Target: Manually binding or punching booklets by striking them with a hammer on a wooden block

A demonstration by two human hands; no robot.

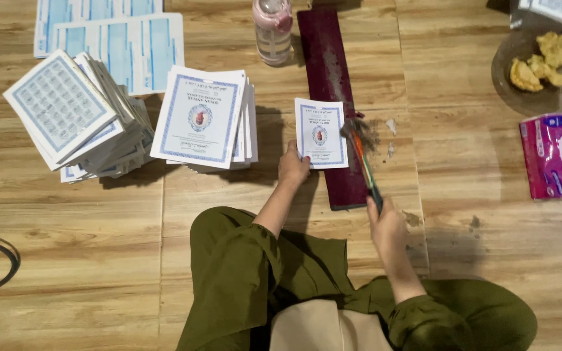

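Note:
My left hand (292,166) holds the lower left corner of a small white booklet (321,132) with a blue border, which lies partly on a long dark red board (328,84). In my right hand (387,225) is a hammer (361,153) with a striped handle. Its blurred head is at the booklet's right edge, over the board.
A stack of the same booklets (201,117) lies left of the board, beside a fanned, taller stack (76,117) and blue printed sheets (125,45). A pink bottle (272,27) stands at the top. A bowl of snacks (541,62) and a pink tissue pack (557,156) sit at the right.

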